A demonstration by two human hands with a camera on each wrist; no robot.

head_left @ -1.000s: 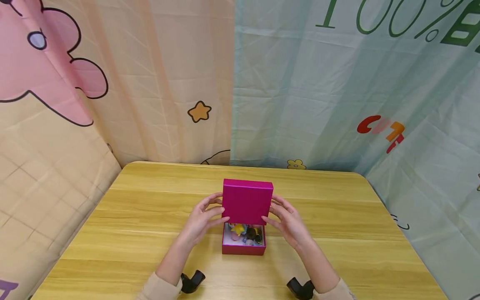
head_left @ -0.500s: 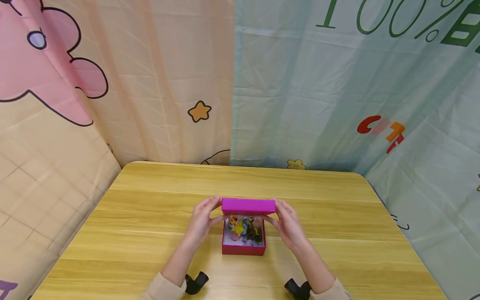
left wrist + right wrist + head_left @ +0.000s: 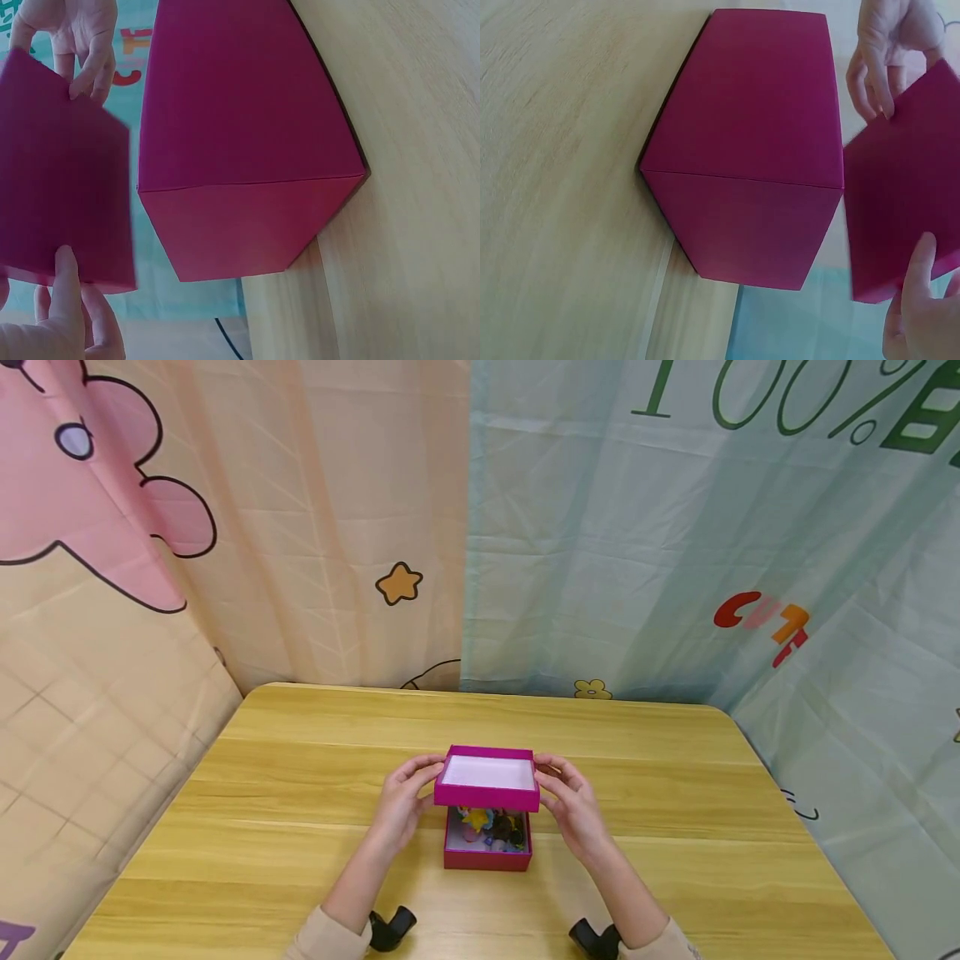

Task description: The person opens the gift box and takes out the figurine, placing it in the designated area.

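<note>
A magenta box lid (image 3: 486, 797) is held up between both hands, its white hollow inside turned toward the head camera. My left hand (image 3: 401, 802) grips its left side, thumb on the outer face in the left wrist view. On the opposite side my right hand (image 3: 573, 806) grips the lid the same way. Below stands the matching box (image 3: 487, 860) on the table, uncovered at the front, with small colourful toys (image 3: 480, 820) inside, a yellow star-shaped one among them. The lid overlaps the box's far part in the head view and hides it.
The wooden table (image 3: 300, 827) spreads out around the box. Printed curtains (image 3: 600, 568) hang behind its far edge and along both sides. A black wrist camera (image 3: 392, 930) sits on the left wrist, another (image 3: 595, 937) on the right.
The lid has tipped over between the hands: first its outer top faced the head camera, then its edge, now its white inside. The box has stayed put.
</note>
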